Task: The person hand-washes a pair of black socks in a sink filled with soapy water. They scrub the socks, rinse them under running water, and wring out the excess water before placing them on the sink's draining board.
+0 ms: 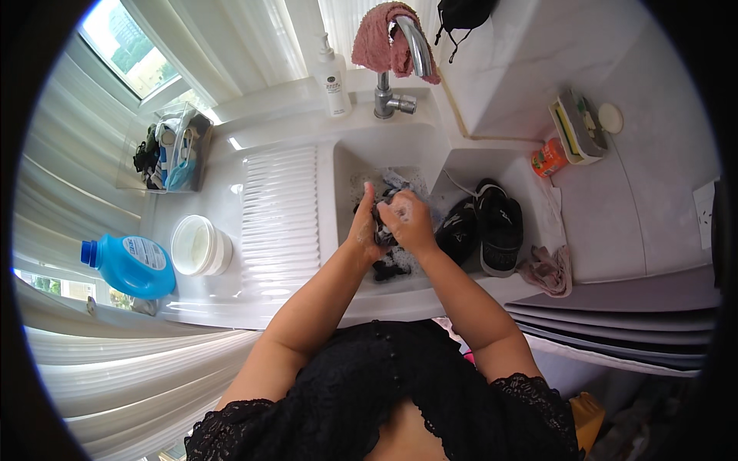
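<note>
Both hands are down in a white sink (350,150) that holds sudsy water. Between them is a wet dark cloth (384,233), bunched up; its exact kind I cannot make out. My left hand (364,224) cups the cloth from the left, its thumb pointing away from me. Closed like a fist and flecked with foam, my right hand (410,221) presses on the cloth from the right. More dark wet fabric (392,269) lies in the suds nearer to me, and a greyish piece (396,180) shows beyond my hands.
Black shoes (501,230) sit right of the basin, beside a pinkish rag (547,270). A ribbed washboard (280,207), white tub (201,246), blue detergent jug (138,265) and clear box (165,154) are left. Beyond stand a pump bottle (333,84) and cloth-draped faucet (384,100).
</note>
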